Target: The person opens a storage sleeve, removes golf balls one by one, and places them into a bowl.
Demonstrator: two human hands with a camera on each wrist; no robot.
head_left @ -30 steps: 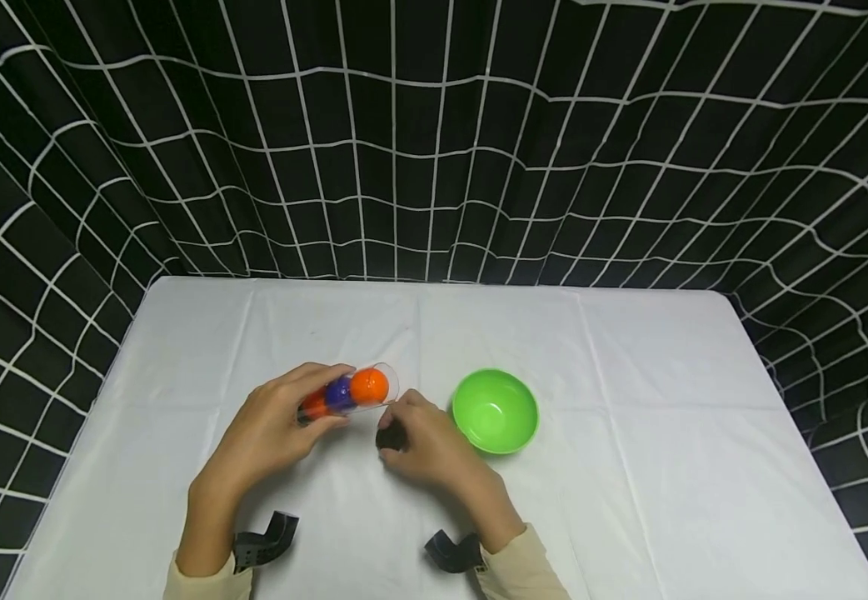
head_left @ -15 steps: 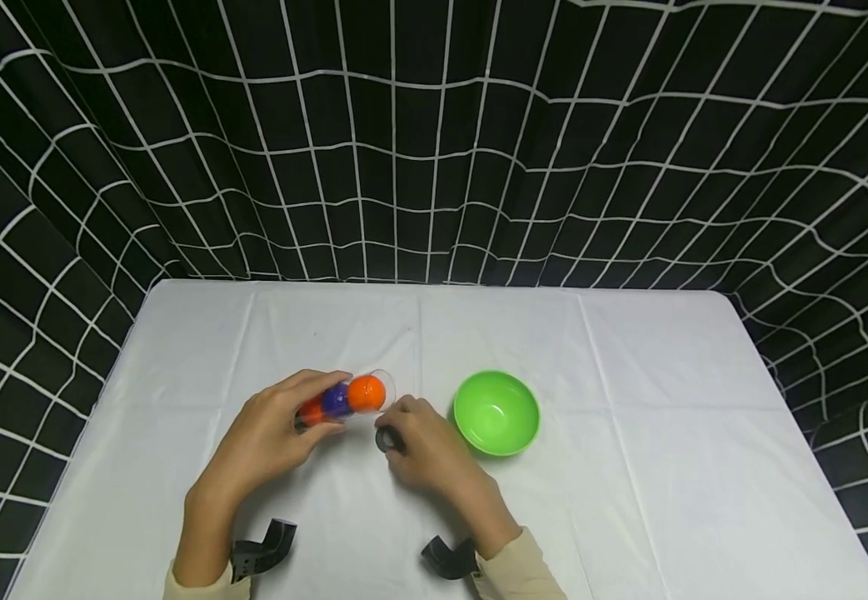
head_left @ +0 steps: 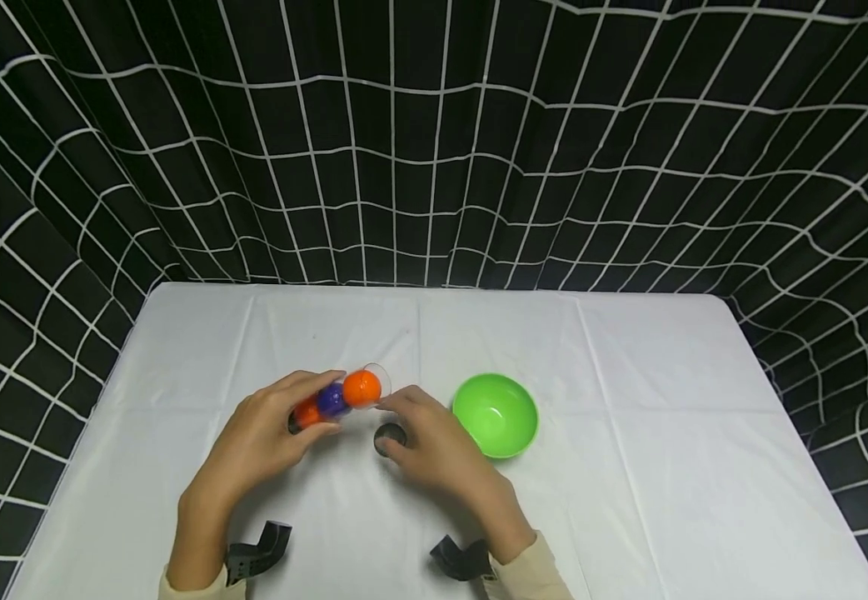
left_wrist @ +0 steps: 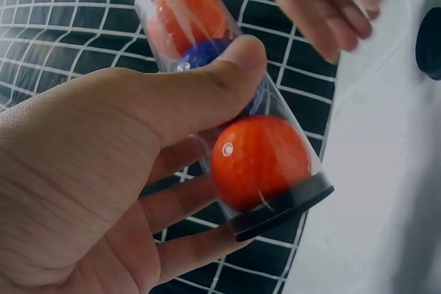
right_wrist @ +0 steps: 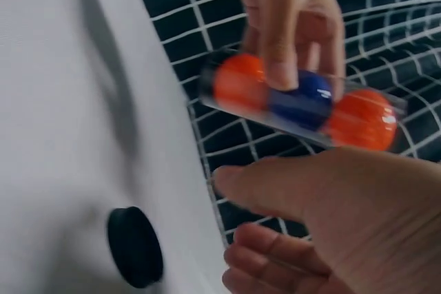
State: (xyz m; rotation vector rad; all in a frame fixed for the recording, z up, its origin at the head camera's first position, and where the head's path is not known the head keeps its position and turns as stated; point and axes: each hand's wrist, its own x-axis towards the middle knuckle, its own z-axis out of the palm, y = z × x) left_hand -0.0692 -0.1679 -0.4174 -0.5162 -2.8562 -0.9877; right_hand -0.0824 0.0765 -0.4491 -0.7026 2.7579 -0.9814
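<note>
My left hand (head_left: 261,446) grips a clear plastic tube (left_wrist: 286,118), thumb on one side and fingers on the other. Inside it sit an orange ball (head_left: 361,388) at the open end, a purple-blue ball (head_left: 332,400) in the middle and another orange ball (left_wrist: 260,163) against the black end cap (left_wrist: 282,208). My right hand (head_left: 437,442) holds nothing, its fingers loosely extended close to the tube's open end. Below its thumb a round black cap (right_wrist: 135,247) lies on the white table, apart from the hand in the right wrist view.
A green bowl (head_left: 496,415) stands on the white tablecloth (head_left: 666,467), just right of my right hand. Black walls with white netting (head_left: 434,167) rise behind and beside the table. Black wrist mounts (head_left: 257,552) sit below both hands.
My right hand has let go of the black cap, leaving it on the table, and its fingers have spread toward the tube. The left hand has shifted slightly left with the tube.
</note>
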